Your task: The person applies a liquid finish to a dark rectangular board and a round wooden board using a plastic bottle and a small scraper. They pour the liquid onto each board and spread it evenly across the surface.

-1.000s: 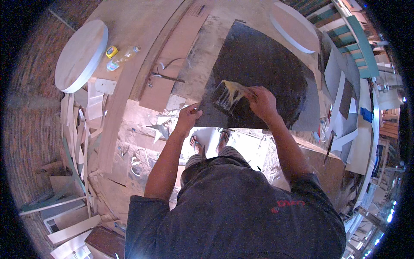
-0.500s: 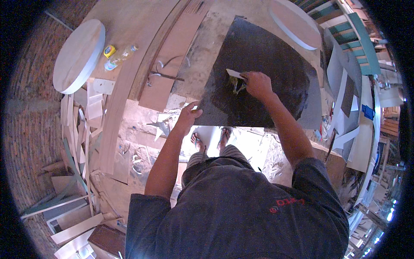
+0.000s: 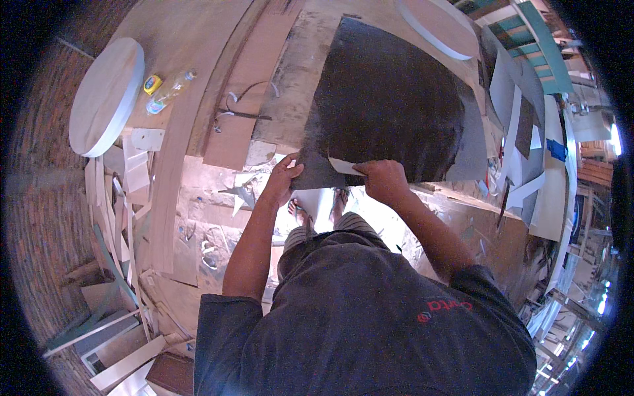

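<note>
A worker in a dark T-shirt draws a pale scraper (image 3: pixel 343 165) along the near edge of a dark sheet (image 3: pixel 396 99), which lies on a workbench at one o'clock. The right hand (image 3: pixel 385 179) is closed firmly on the scraper; the left hand (image 3: pixel 284 176) pinches the sheet's seven o'clock corner between thumb and fingers. At ten o'clock, a clear plastic bottle (image 3: pixel 170 92) lies on its side, its contents too blurred to tell, between a yellow tape measure (image 3: pixel 152 84) and a long board (image 3: pixel 177 158).
</note>
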Available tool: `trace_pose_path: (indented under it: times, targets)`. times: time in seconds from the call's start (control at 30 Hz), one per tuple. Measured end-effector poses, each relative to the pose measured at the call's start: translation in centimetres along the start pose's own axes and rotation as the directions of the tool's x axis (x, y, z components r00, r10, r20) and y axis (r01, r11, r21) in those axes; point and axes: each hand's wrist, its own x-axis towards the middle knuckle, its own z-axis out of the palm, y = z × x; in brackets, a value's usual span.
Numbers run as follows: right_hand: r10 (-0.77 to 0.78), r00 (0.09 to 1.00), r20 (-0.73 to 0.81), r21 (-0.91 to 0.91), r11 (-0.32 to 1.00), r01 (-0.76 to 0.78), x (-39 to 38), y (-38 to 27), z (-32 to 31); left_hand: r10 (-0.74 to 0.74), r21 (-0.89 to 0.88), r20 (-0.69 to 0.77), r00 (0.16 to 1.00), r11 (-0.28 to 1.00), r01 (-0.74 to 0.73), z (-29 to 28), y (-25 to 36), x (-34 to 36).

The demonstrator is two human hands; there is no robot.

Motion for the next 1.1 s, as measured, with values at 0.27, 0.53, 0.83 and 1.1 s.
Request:
trace_pose_path:
  times: [0.27,0.53,0.83,1.1]
  targets:
    - [0.025,0.997,0.067,0.12,0.992,-0.033,-3.3,-1.0,2.0,-0.013,0.035,-0.022,1.0,0.999,0.014,-0.5,-0.2,0.1]
    - [0.201,0.969,0.146,0.854,0.468,-0.226,-2.4,10.9,0.8,-0.029,0.034,-0.094,0.995,0.999,0.032,-0.5,0.0,-1.0]
    - [-0.282,0.959,-0.038,0.444,0.854,0.269,3.6,9.1,-5.9,0.114,-0.357,-0.216,0.97,0.915,-0.187,1.3,-4.7,-4.2]
    - [-0.779,0.617,-0.11,-0.2,0.626,0.754,6.4,10.3,-0.2,0.242,-0.365,-0.416,0.877,0.838,-0.405,4.4,-8.0,-2.6]
